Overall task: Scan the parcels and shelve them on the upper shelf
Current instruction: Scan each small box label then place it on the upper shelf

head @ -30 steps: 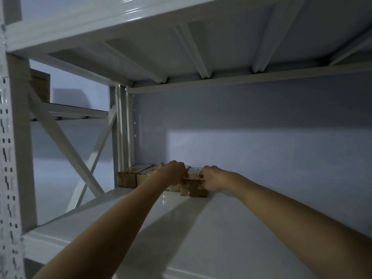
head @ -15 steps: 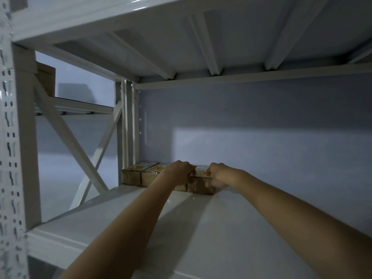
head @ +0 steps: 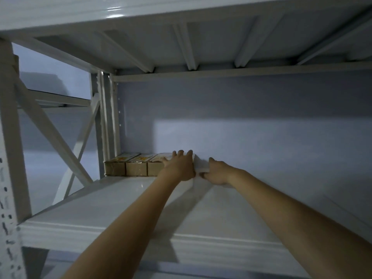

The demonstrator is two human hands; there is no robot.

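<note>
Three parcels stand side by side, touching, in the shelf's back left corner against the wall. The left hand lies with straight fingers on the rightmost parcel, covering its right end. The right hand is just beside it near the back edge, fingers loosely curled; whether it holds anything I cannot tell.

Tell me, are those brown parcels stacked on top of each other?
No, the three brown parcels sit side by side in one row at the back left corner of the white shelf, none on top of another.
</note>
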